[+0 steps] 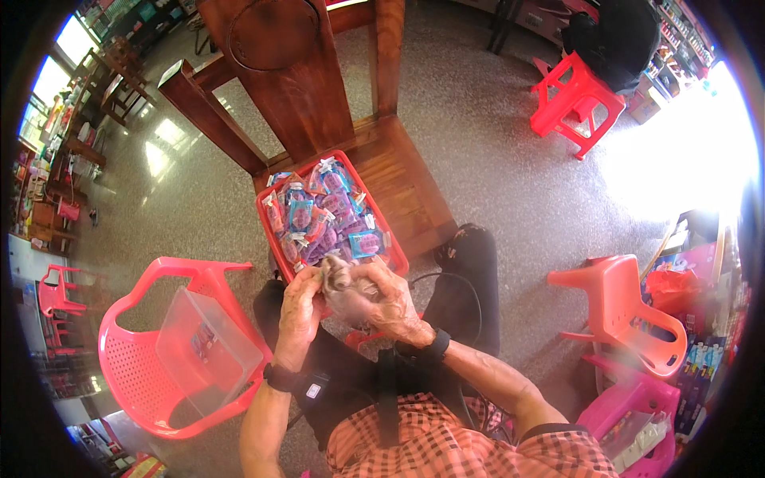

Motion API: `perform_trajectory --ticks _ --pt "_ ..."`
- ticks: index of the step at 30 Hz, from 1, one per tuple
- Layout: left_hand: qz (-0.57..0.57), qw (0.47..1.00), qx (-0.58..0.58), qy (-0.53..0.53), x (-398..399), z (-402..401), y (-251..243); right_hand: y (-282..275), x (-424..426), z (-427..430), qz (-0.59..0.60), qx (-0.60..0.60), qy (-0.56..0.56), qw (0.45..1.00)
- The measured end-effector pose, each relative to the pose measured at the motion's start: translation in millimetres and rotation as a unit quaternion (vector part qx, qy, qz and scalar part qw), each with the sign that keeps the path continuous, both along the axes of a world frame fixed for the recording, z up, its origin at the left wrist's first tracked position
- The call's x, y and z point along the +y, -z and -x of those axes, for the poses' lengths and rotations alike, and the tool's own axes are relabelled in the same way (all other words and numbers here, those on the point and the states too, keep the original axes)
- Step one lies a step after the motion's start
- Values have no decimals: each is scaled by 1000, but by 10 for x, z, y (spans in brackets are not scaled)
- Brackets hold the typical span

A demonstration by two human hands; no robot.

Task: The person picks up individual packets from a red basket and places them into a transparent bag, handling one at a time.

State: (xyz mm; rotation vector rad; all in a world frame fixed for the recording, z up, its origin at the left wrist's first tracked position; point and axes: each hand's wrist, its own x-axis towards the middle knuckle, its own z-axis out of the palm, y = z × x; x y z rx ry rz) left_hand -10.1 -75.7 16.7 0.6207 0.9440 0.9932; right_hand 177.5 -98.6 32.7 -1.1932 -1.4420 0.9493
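Observation:
Between my two hands is a clear plastic bag [346,299], bunched up at its top, just over the near edge of a red plastic tray [382,224]. My left hand [303,305] pinches the bunched plastic from the left. My right hand [391,302] holds the bag on its right side. What the bag contains cannot be made out. Many small wrapped packets [334,206] in purple, blue and orange fill the tray, which rests on the seat of a wooden chair [400,179].
A pink plastic armchair [128,346] at the left bears a translucent plastic bin [206,352]. To the right are a small orange chair [615,299] and a magenta chair [627,406] with plastic bags on it. A red stool [577,107] stands at the upper right.

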Motion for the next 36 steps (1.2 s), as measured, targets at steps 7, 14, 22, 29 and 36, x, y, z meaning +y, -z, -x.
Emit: perform_trajectory --ticks 7,14,22,29,36 --pt "-34 997 -3 -64 -175 37 -91 272 -127 -108 225 137 107 959" --pt "-40 998 40 -35 -287 -116 12 -75 -147 82 53 44 -37 997" --pt "-31 997 -16 -75 -315 -3 -203 292 -179 -104 228 146 8 963" --pt "6 986 -116 -124 -294 -48 -306 431 -162 -208 279 218 -55 933" --pt "39 997 -55 -35 -350 -170 -291 386 -186 -372 286 258 -130 914"
